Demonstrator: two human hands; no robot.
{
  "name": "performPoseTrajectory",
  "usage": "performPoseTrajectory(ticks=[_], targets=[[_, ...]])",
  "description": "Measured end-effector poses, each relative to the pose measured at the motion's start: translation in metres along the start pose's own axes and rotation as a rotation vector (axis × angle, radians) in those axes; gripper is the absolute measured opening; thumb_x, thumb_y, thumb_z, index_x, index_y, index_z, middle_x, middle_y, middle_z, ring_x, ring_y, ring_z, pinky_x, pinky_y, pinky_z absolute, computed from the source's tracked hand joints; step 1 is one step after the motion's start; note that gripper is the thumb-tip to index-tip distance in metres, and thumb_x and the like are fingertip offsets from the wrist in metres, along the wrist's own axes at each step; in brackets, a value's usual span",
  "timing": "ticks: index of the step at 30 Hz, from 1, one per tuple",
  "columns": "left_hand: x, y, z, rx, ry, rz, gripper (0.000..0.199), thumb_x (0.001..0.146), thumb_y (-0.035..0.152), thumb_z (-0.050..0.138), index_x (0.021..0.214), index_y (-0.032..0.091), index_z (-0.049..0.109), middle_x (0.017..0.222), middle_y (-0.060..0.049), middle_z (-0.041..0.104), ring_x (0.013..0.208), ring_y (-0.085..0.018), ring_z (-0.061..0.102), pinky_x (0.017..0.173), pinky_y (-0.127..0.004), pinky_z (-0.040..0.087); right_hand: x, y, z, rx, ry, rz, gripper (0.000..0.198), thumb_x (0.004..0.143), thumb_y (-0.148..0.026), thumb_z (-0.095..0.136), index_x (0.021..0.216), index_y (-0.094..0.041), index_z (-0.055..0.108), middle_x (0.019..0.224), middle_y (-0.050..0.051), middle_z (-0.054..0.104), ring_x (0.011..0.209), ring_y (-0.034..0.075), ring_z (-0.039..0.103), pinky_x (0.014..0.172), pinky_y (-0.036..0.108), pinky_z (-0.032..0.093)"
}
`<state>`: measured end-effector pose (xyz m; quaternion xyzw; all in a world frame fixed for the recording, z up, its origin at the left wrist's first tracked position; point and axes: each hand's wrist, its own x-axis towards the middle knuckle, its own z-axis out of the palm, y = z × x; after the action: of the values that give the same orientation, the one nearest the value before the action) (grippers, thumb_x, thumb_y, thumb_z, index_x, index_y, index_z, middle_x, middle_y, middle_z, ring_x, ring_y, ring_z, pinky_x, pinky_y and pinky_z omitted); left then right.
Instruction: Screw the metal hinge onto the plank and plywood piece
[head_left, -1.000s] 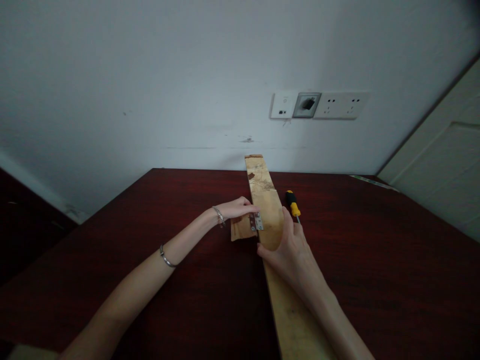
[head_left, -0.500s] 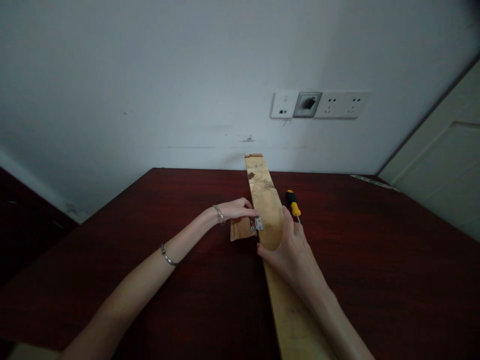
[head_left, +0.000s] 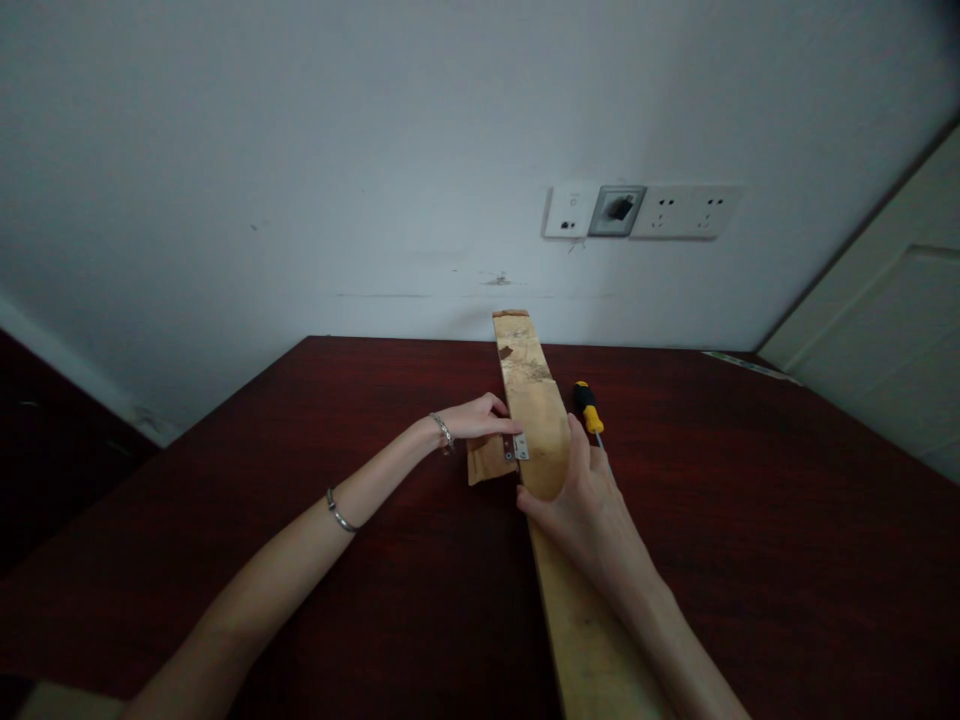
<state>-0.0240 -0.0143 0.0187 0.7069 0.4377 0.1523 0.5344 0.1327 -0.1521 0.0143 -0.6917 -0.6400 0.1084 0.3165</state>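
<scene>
A long pale wooden plank [head_left: 536,408] runs from the near edge toward the wall. Against its left side sits a short, rough-edged wooden piece [head_left: 489,464]. A small metal hinge [head_left: 520,447] spans the joint between the two. My left hand [head_left: 478,418] is closed at the far side of the short piece, with a fingertip touching the hinge; part of its grip is hidden. Spanning the plank, my right hand [head_left: 581,495] grips it by both long edges, just nearer than the hinge. A yellow-and-black screwdriver [head_left: 589,408] lies right of the plank, its shaft partly behind my right hand.
The dark red tabletop [head_left: 360,400] meets a white wall [head_left: 375,150] at the back. Wall sockets [head_left: 686,212] are above the table, right of centre. A pale panelled door [head_left: 892,310] stands at the right.
The short wooden piece has shifted slightly right, toward the plank, with my left hand on it. My right hand keeps its hold on the plank. The view has moved a little.
</scene>
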Motion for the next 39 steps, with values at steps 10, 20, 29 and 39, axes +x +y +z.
performPoseTrajectory(ticks=[10,20,29,39], targets=[[0.005,-0.01,-0.011,-0.152,0.017,0.019,0.035,0.066,0.038,0.076,0.082,0.011,0.061,0.073,0.0,0.061,0.066,-0.009,0.054,0.061,-0.022,0.038,0.002,0.0,-0.001,-0.006,-0.036,0.043,0.096,0.068,-0.039,0.063,0.146,-0.016,0.013,0.123,0.021,0.046,0.112,0.04,0.052,0.085,0.048,0.047],[0.006,-0.015,-0.013,-0.403,-0.161,-0.034,0.046,0.052,0.014,0.085,0.088,0.01,0.057,0.074,-0.003,0.068,0.068,-0.012,0.065,0.07,-0.027,0.047,0.003,0.002,0.001,-0.012,-0.047,0.043,0.099,0.066,-0.041,0.063,0.147,-0.013,0.013,0.125,0.023,0.045,0.116,0.042,0.05,0.083,0.047,0.047],[0.006,-0.02,-0.016,-0.417,-0.188,-0.06,0.053,0.043,0.021,0.089,0.083,0.011,0.056,0.073,-0.003,0.069,0.067,-0.013,0.066,0.065,-0.025,0.048,0.004,0.004,0.001,0.03,-0.025,-0.001,0.096,0.066,-0.039,0.063,0.145,-0.008,0.018,0.123,0.025,0.047,0.117,0.04,0.05,0.085,0.046,0.048],[0.007,-0.021,-0.013,-0.242,-0.219,-0.005,0.057,0.045,0.026,0.089,0.085,0.013,0.051,0.074,-0.004,0.069,0.065,-0.015,0.066,0.066,-0.029,0.049,0.003,0.0,-0.001,0.032,-0.06,0.042,0.097,0.065,-0.038,0.064,0.145,-0.012,0.017,0.123,0.022,0.048,0.114,0.038,0.053,0.089,0.046,0.046]])
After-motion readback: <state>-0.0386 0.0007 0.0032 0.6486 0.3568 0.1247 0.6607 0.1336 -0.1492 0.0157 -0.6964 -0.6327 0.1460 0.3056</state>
